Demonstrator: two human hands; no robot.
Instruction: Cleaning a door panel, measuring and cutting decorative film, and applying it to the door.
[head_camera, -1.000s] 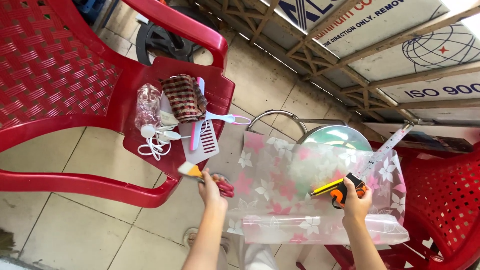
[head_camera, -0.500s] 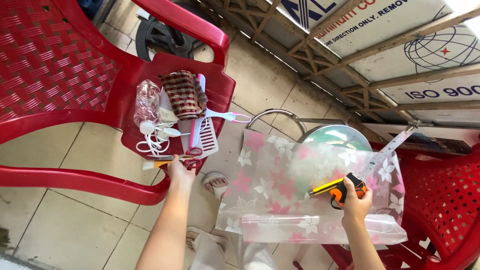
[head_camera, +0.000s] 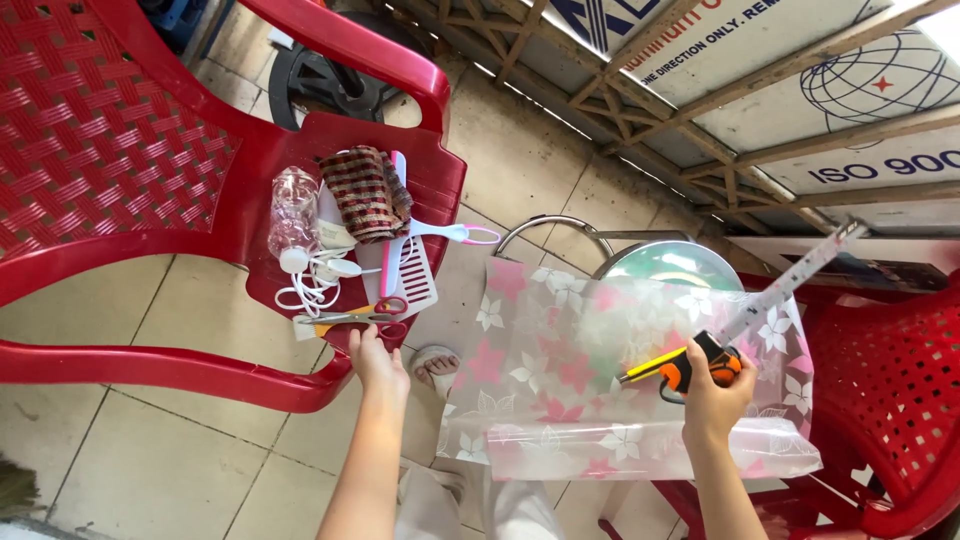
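Head cam: my left hand (head_camera: 378, 358), fingers curled, rests on red-handled scissors (head_camera: 362, 315) lying on red plastic chair (head_camera: 150, 190) seat, beside white comb (head_camera: 415, 275) & earphones (head_camera: 315, 275). Right hand (head_camera: 712, 395) grips orange/black tape measure (head_camera: 700, 365), blade out, over floral clear film (head_camera: 570, 360).

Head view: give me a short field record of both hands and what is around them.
left hand: at the scissors on the red chair seat edge
right hand: holds an orange and black tape measure, tape pulled out
under right hand: flowered clear sheet
also on seat: white cable, striped cloth, plastic bottle
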